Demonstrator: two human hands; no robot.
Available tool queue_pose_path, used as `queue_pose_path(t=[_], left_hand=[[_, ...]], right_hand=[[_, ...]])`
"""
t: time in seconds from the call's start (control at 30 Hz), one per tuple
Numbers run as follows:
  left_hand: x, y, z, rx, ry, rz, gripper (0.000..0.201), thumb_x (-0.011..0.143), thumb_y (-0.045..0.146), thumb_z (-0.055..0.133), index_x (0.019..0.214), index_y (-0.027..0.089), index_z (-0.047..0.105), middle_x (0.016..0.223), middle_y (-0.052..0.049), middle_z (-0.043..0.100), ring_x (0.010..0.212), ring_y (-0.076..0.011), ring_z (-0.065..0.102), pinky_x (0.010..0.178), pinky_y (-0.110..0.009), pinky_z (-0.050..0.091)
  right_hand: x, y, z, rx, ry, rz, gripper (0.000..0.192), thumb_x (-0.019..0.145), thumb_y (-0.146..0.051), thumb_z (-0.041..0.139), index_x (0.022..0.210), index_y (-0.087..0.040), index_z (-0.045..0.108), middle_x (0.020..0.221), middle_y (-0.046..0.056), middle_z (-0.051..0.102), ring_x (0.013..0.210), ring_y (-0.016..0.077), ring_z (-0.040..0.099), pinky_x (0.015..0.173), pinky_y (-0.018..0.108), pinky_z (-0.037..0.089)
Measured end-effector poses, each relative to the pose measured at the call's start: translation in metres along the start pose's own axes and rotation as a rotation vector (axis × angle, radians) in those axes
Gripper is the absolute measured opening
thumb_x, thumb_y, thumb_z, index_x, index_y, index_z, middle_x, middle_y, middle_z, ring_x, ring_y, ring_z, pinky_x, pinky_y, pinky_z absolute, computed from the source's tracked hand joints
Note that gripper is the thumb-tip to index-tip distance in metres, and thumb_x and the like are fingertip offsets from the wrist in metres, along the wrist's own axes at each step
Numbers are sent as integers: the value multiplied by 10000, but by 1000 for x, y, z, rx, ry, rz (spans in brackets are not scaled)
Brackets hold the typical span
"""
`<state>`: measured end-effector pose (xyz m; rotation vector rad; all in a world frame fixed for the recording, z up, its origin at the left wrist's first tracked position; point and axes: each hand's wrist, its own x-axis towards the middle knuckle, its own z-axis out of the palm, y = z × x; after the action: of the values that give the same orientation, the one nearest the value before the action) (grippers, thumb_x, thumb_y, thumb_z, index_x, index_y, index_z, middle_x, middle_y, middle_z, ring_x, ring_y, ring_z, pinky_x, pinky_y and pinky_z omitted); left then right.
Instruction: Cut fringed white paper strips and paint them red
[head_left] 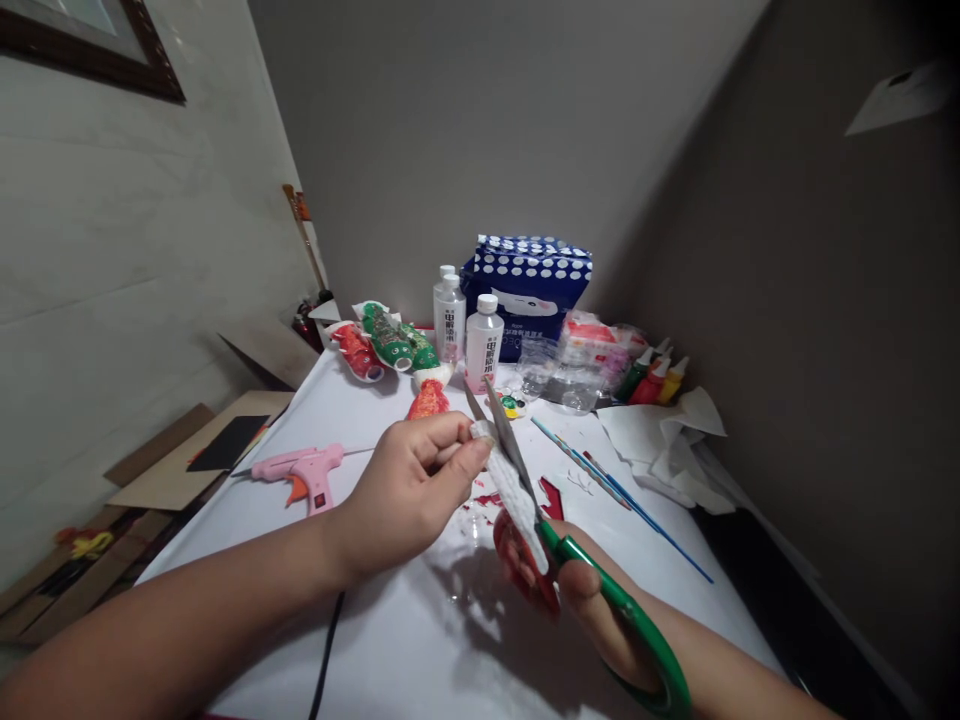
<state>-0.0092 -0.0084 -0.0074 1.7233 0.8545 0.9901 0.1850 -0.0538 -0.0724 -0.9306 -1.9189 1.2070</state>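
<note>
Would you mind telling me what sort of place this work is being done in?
Probably a home craft corner: a white table against plain walls, with a pink glue gun, paint bottles and brushes, while the right hand cuts with green scissors.

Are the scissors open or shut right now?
Open: the scissors' two blades spread apart at the tips, straddling the white strip the left hand pinches.

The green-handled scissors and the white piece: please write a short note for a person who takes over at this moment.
Left hand: pinches the upper end of the white textured strip with a red part.
Right hand: its grip is on the green-handled metal scissors, blades open around the strip.
Done: red scraps lie on the white table.
Left: this cut is not finished.
Nearby: pink glue gun, unused.
</note>
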Motion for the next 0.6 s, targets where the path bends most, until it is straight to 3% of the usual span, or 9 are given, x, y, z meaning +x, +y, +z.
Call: queue_pose_path(t=[0.13, 0.3, 0.6], left_hand=[[1, 0, -1, -3, -14, 10, 332, 932, 359, 479, 658, 211, 363, 497, 90, 297, 429, -69, 272, 412, -215, 257], [0, 4, -1, 51, 5, 75, 318, 925, 301, 475, 640, 205, 368, 506, 79, 318, 449, -70, 265, 408, -212, 227], [-1, 6, -6, 106, 1, 101, 333, 914, 313, 482, 613, 213, 378, 485, 60, 370, 414, -88, 357, 391, -222, 304]], right_hand=[[-3, 6, 1, 19, 22, -8, 724, 792, -850, 144, 762, -198, 457, 710, 7, 439, 622, 159, 392, 563, 287, 360], [-4, -4, -5, 48, -12, 18, 733, 789, -851, 176, 775, -190, 492, 689, 20, 470, 602, 162, 413, 547, 294, 363], [-4, -12, -8, 131, -65, 39, 698, 762, -874, 226, 729, -219, 465, 612, 4, 454, 546, 158, 391, 509, 298, 328]])
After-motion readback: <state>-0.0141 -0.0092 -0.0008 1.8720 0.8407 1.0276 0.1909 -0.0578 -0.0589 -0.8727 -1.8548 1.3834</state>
